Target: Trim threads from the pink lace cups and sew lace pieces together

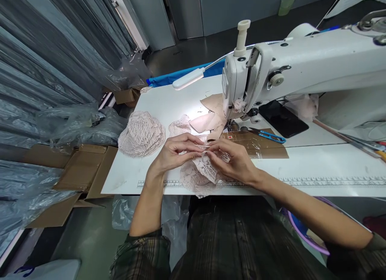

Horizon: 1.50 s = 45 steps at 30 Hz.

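Pale pink lace fabric (208,168) is pinched between the fingertips of both hands, just in front of the sewing machine's needle area. My left hand (181,151) is closed on its upper left edge. On the other side, my right hand (230,157) grips the lace with thumb and fingers, very close to the left fingertips. The lower part of the lace spreads on the table near its front edge. Smooth pink fabric pieces (203,122) lie behind the hands, beside the needle. A stack of lace pieces (141,134) rests to the left.
The white sewing machine (271,71) fills the right rear, with a small lamp (189,79) beside its head. Blue thread snips (271,136) lie on brown cardboard (256,149). A black phone (283,118) sits under the machine arm. A cardboard box (81,167) stands left of the table.
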{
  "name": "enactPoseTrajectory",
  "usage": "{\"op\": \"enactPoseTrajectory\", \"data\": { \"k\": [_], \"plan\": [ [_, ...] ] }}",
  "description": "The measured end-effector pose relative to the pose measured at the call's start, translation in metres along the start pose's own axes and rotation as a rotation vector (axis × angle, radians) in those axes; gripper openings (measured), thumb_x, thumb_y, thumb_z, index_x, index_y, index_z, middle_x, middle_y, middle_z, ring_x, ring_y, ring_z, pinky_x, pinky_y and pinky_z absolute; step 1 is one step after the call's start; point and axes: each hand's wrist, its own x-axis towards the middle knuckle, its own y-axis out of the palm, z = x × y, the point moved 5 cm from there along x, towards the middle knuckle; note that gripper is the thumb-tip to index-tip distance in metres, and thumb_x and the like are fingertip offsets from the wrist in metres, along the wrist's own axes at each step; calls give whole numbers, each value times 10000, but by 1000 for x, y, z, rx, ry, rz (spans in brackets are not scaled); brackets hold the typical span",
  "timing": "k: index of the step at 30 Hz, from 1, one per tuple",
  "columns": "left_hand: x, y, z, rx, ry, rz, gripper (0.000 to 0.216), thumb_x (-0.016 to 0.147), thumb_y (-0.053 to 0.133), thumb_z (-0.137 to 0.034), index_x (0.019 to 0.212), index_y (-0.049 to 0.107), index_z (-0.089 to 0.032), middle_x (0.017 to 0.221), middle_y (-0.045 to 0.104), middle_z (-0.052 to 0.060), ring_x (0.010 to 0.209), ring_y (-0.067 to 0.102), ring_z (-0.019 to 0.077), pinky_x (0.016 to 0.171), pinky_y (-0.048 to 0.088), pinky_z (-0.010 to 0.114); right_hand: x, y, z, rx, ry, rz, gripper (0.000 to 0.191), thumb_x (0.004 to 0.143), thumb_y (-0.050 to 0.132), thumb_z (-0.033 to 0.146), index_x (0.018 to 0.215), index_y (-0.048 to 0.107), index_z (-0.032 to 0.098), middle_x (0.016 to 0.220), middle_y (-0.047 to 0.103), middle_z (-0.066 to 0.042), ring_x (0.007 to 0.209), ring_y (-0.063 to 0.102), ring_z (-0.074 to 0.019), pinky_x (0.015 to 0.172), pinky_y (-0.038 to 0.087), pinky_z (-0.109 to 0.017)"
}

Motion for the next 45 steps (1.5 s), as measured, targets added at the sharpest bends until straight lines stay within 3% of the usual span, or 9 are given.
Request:
{"op": "enactPoseTrajectory", "data": {
  "k": [4,9,12,17,24,30,38,45],
  "plan": [
    [0,-2,2,17,-32,-32,75,762,792,-209,837,794,-197,889,756,100,798,717,173,665,579,252,2,-3,-2,63,133,-24,46,855,591,167,828,622,186,769,684,-31,690,630,-156,672,493,-277],
    [-1,-4,5,-46,-100,-64,59,742,808,-207,788,787,-177,855,756,98,752,707,161,591,556,221,2,-5,0,90,127,-69,27,856,613,193,831,622,187,740,679,-15,658,616,-137,642,482,-253],
    [-2,-5,4,-92,-109,-71,59,731,816,-196,781,786,-186,916,757,100,822,717,174,678,587,253,1,-6,2,62,79,-102,20,864,614,198,848,622,191,749,692,-22,655,626,-139,628,491,-254],
    [-2,-1,2,-179,-97,2,70,742,805,-175,800,791,-211,1280,659,125,1044,698,233,921,573,375,-1,-6,8,-48,-75,-152,35,871,612,168,882,619,201,786,715,-39,696,665,-155,656,526,-271],
    [-3,-6,5,-133,-86,-53,74,721,823,-179,786,792,-198,947,758,109,892,721,203,808,594,329,-5,-4,12,-178,-267,-122,144,866,638,107,979,658,196,910,759,-81,878,723,-199,797,560,-337],
    [-3,-8,6,-118,-105,-127,66,714,829,-211,759,787,-188,805,752,90,731,705,164,612,584,256,-8,-3,10,-165,-262,-66,216,875,630,111,1053,668,227,1033,760,-85,1011,708,-217,868,553,-381],
    [-6,-6,6,-166,-201,-154,150,716,828,-268,726,745,-144,799,741,92,667,679,140,534,553,219,-4,-4,16,-152,-211,-149,105,861,627,117,925,644,199,861,755,-77,795,714,-194,719,545,-336],
    [-7,-4,10,-162,-245,-168,295,683,849,-341,654,645,-130,749,719,85,596,646,122,486,510,205,-3,-3,9,49,45,-137,34,848,624,182,823,630,203,737,707,-20,653,654,-154,626,520,-284]
  ]
}}
